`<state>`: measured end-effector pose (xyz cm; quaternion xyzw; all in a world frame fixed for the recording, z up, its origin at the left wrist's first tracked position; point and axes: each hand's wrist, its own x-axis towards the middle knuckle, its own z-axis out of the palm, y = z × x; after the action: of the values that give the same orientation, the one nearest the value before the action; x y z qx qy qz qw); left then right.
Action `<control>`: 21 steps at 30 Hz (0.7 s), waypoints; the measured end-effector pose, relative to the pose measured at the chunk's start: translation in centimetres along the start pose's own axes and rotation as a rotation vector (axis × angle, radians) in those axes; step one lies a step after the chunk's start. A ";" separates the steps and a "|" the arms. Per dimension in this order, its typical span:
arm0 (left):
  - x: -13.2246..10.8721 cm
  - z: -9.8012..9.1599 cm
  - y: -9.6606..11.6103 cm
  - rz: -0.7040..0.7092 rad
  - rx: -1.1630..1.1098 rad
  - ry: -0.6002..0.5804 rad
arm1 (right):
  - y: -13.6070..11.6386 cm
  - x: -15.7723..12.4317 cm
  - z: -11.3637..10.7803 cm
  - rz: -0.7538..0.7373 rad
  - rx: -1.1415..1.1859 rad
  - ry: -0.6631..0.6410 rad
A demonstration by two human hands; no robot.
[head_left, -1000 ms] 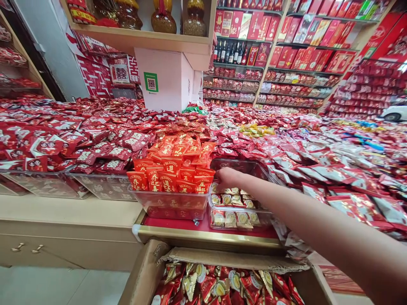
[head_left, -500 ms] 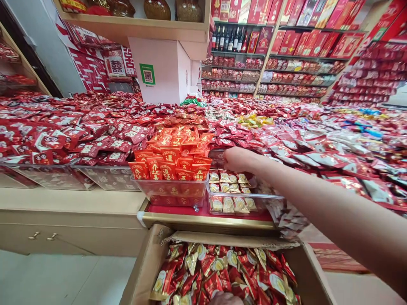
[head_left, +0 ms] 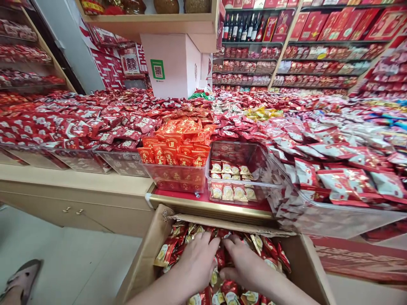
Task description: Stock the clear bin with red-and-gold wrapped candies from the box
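Both my hands are down in an open cardboard box (head_left: 313, 258) filled with small red-and-gold candy packets (head_left: 230, 290). My left hand (head_left: 197, 259) lies over the packets with its fingers apart and its fingertips among them. Close beside it, my right hand (head_left: 243, 262) touches the packets too, its thumb spread from the fingers. Neither hand visibly holds a packet. Behind the box stands a clear plastic bin (head_left: 263, 184), with neat rows of similar packets (head_left: 232, 176) in its left part; bare bin space shows to their right.
Left of that bin, another clear bin is heaped with orange-red packets (head_left: 178, 152). White-and-red packets (head_left: 340, 184) pile up in a bin at the right. The counter's gold edge (head_left: 210, 207) runs behind the box. A foot in a sandal (head_left: 22, 279) shows at lower left.
My right hand has come down from the clear bin into the cardboard box. My left hand has moved forward over the packets, and the view has shifted slightly.
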<state>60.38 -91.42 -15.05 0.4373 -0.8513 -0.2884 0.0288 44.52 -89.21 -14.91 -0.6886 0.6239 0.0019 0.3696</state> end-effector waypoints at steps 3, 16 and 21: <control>1.0 0.9 -0.8 -0.029 -0.042 -0.073 | 0.0 1.3 1.4 -0.004 0.101 0.090; 1.0 0.5 -3.3 -0.001 -0.458 0.182 | 2.1 1.2 2.3 -0.103 0.705 0.273; 0.7 0.8 -2.7 0.039 -0.892 0.127 | 1.4 -0.1 0.6 -0.117 1.006 0.296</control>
<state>61.70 -92.86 -17.27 0.3829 -0.6482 -0.5994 0.2720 43.54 -88.70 -16.01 -0.4527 0.5537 -0.4157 0.5619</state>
